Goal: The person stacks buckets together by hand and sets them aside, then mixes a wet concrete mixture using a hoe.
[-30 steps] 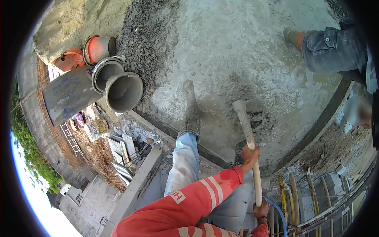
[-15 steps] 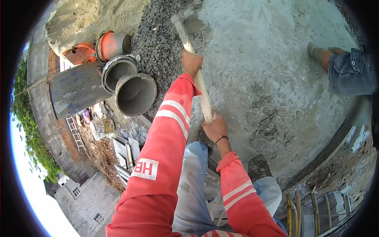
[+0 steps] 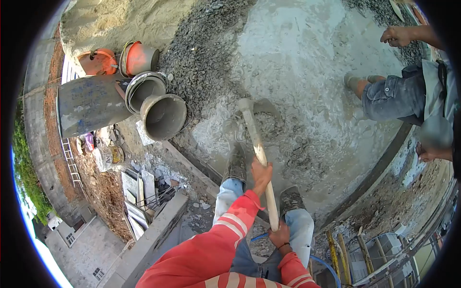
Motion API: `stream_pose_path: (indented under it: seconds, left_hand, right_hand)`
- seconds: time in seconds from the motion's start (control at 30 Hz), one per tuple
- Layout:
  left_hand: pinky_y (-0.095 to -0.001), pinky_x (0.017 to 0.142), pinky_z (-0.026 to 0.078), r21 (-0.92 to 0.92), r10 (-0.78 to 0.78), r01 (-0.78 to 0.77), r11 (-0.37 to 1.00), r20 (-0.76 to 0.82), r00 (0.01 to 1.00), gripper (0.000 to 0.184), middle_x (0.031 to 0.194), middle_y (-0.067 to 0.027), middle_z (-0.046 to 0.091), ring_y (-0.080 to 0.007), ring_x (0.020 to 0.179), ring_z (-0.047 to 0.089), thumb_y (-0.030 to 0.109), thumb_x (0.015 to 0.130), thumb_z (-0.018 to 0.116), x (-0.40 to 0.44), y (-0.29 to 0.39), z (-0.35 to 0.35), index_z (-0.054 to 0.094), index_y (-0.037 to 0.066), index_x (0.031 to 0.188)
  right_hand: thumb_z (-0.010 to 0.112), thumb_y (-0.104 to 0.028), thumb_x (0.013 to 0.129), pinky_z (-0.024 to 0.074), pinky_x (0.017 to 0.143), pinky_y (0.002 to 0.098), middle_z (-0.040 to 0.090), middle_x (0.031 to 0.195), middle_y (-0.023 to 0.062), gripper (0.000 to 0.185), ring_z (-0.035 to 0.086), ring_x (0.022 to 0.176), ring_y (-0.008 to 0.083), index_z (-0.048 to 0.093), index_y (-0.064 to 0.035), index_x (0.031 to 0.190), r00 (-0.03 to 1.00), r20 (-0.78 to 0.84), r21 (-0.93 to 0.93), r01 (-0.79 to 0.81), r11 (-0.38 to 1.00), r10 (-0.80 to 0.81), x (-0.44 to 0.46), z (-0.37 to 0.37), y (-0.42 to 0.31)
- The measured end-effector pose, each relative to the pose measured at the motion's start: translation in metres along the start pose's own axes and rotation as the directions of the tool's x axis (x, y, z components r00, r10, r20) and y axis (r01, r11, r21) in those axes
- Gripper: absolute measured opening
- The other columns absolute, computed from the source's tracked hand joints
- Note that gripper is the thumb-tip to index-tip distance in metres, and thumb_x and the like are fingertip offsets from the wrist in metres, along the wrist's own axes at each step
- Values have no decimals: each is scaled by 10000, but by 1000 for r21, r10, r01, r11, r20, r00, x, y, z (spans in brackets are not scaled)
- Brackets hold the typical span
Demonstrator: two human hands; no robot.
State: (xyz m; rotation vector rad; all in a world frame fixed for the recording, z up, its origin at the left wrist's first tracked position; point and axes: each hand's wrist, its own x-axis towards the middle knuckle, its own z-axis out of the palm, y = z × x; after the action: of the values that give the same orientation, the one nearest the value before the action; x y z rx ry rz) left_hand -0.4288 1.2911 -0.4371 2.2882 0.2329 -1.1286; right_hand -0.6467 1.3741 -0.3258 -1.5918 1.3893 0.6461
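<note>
Both my hands grip the pale wooden handle of a hoe [image 3: 260, 149], which slopes away from my body over the wet concrete [image 3: 326, 129]. My left hand [image 3: 261, 175] is wrapped around the middle of the handle. Close to its near end, my right hand [image 3: 280, 235] is closed, a dark band at the wrist. The hoe's metal head lies at the wet mix, its blade partly sunk and coated in grey. My boots stand in the wet mix on either side of the handle.
Dark gravel [image 3: 206, 62] borders the mix, with a sand pile [image 3: 125, 24] behind it. Mortar-coated buckets [image 3: 165, 117] stand by a large drum [image 3: 93, 105] at left. At right stands another person [image 3: 394, 96] in shorts. A low concrete edge [image 3: 192, 168] runs near my left boot.
The hoe has come back toward my body, its head moving from the gravel's edge into the wet mix. Both hands have drawn nearer to me. The other person's hands now show at right.
</note>
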Motion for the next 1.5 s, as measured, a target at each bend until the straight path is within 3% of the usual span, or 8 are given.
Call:
stream_pose_path:
  seconds: [0.13, 0.2, 0.33, 0.53, 0.97, 1.1, 1.3, 1.5]
  left_hand:
    - [-407, 882, 478, -181, 308, -307, 934, -25, 951, 578, 1038, -227, 639, -354, 990, 638, 55, 721, 652, 6, 85, -26, 491, -48, 1267]
    - [-353, 674, 495, -130, 658, -695, 707, -238, 714, 432, 865, -126, 596, -213, 746, 598, 44, 752, 621, 48, 173, -41, 498, -44, 1156]
    - [-534, 803, 453, -3, 776, -796, 605, -219, 591, 507, 887, -292, 604, -470, 924, 599, 67, 789, 626, 165, 315, -50, 331, -50, 1185]
    - [-424, 786, 574, 579, 605, -389, 717, -238, 760, 614, 920, -307, 652, -402, 833, 692, 157, 698, 699, 383, 233, 51, 413, -145, 1150]
    - [-407, 818, 572, 575, 334, -230, 785, -81, 939, 580, 1071, -287, 655, -360, 968, 686, 191, 677, 734, 234, 165, 58, 542, -146, 1108]
    - [-367, 687, 576, 510, 317, -210, 834, -131, 939, 393, 891, -261, 688, -320, 832, 716, 142, 677, 745, 175, 108, 69, 637, -89, 975]
    - [-321, 435, 456, -390, -161, 280, 877, 309, 937, 103, 661, -60, 529, -177, 457, 500, 43, 774, 603, 97, 26, 103, 580, 14, 871]
    - [-315, 446, 440, -479, -125, 215, 851, 213, 969, 167, 668, -45, 496, -161, 486, 501, -9, 789, 565, -63, 9, 91, 536, 19, 952]
  right_hand:
    - [720, -170, 673, 523, 766, 493, 671, 882, 234, 485, 648, 840, 431, 606, -24, 1121, 973, -119, 200, 219, 955, -198, 49, 9, -23]
    - [721, -167, 674, 533, 722, 483, 668, 835, 236, 526, 657, 796, 426, 582, 1, 1153, 935, -232, 277, 329, 903, -270, 128, -11, -94]
    - [712, -156, 685, 533, 721, 471, 660, 842, 266, 434, 651, 823, 445, 602, 31, 1061, 825, -434, 340, 521, 783, -361, 289, -66, -236]
    - [690, -190, 740, 516, 784, 487, 673, 918, 262, 386, 644, 908, 445, 597, 28, 1045, 978, -130, 468, 207, 859, -165, 375, -28, -237]
    - [750, -254, 723, 503, 819, 499, 668, 970, 264, 521, 632, 962, 438, 552, 27, 1114, 990, -58, 405, 138, 904, -125, 210, -48, -158]
    - [745, -247, 719, 507, 814, 499, 668, 949, 272, 574, 635, 932, 451, 525, 37, 1167, 993, -1, 330, 112, 937, -118, 147, -63, -105]
    - [750, -216, 676, 521, 768, 497, 672, 881, 258, 528, 647, 850, 452, 574, 8, 1121, 995, -42, 243, 99, 965, -91, 54, -70, 26]
    - [730, -240, 678, 519, 734, 518, 675, 839, 235, 468, 646, 786, 449, 597, -53, 1086, 998, -63, 21, 30, 999, -28, -9, -38, 150]
